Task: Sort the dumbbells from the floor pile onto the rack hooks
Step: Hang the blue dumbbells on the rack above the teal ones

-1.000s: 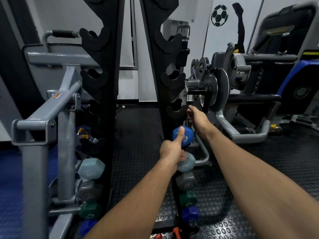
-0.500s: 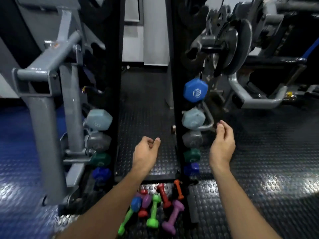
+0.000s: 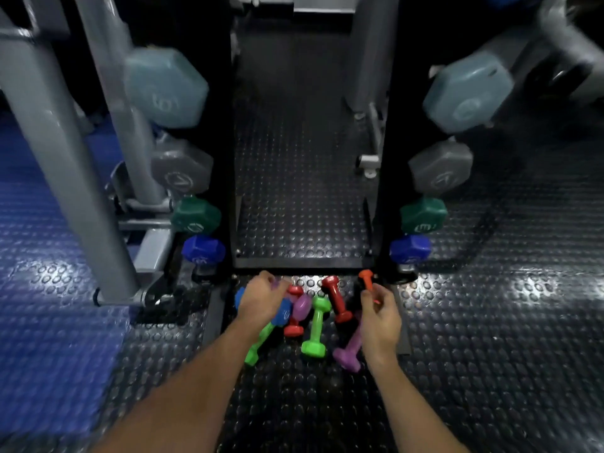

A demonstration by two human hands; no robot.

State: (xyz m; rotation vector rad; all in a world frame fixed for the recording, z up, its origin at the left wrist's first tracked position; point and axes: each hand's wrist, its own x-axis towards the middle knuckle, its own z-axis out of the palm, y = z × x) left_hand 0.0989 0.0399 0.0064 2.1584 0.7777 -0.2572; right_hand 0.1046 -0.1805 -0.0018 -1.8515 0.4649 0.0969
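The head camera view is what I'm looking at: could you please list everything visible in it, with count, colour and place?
Small floor dumbbells: a pile at the rack's foot; green, a second green, red, a second red, purple, a second purple, blue, orange; some partly hidden.
Racked hex dumbbells: four heads down each upright; left side light blue, grey, green, blue; the right side matches.
Rack: one, black, centre.
Grey machine frame: one, left.
Floor: black studded rubber; blue at left.
Left hand: over the blue dumbbell; grip unclear.
Right hand: fingers curled by the orange dumbbell; grip unclear.
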